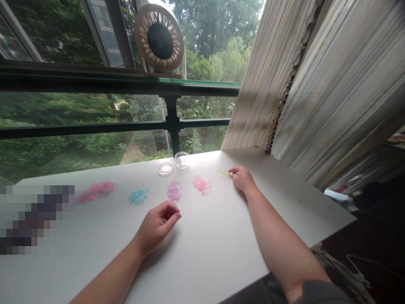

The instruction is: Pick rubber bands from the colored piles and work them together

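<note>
Pink loops (201, 185), tabletop (215, 236) edge behind, separate my right hand (243, 179), narrowed at yellow loops (224, 173), from curled left hand (158, 223); grips unclear.

"Where are we, then?"
"A home, by the looks! Striped curtains (319, 84) hanging beyond the right hand (243, 179)!"
"And past the left hand (155, 223)?"
"White desk (202, 245) below it, window (118, 33) beyond, leafy greenery (232, 57) outside, round fan (160, 41) perched up there!"

no readable text, no legible labels or brands, no numbers, no signs
</note>
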Demonstrator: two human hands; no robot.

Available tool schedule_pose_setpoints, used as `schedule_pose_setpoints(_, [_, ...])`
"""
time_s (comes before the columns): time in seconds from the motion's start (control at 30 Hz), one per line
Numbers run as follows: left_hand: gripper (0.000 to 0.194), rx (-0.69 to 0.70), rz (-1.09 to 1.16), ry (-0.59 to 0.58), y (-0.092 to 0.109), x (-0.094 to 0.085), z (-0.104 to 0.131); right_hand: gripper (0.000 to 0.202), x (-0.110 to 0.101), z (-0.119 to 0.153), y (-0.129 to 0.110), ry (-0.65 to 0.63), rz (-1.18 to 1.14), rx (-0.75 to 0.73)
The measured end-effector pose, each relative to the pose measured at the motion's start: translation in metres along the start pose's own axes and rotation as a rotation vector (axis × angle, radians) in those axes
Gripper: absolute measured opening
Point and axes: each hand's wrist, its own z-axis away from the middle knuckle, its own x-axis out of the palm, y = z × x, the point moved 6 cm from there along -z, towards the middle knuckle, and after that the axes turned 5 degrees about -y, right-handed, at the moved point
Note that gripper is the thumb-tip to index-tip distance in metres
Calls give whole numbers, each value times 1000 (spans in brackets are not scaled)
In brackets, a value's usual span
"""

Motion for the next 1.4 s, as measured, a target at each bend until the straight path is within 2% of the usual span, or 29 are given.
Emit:
schedule_pose_setpoints(0.3, [16,-2,1,-12,-2,1,0,42,5,0,-12,-36,-1,-118])
schedule_pose_setpoints(0.5, [16,-8,3,-18,-1,2,0,44,7,0,-9,-19,12,-117])
schedule_pose_setpoints(0.77, [15,-10,2,-21,-3,2,0,34,4,-2,3,54,9,-26])
schedule_pose_setpoints(1.03, [15,-3,10,-14,-2,1,0,24,-9,1,-3,131,-70,-9])
schedule_pose_setpoints(1.13, [15,-1,12,-10,-1,1,0,17,-16,6,-14,161,-126,-22])
schedule_pose_setpoints(1.2, [15,0,12,-9,0,2,0,31,-14,12,-27,136,-171,-51])
schedule_pose_setpoints(1.3, [14,7,8,10,3,2,0,43,-1,30,-60,6,-256,-164])
schedule_pose_setpoints(1.4, [12,27,-37,44,8,-3,2,46,16,57,-104,-202,-331,-335])
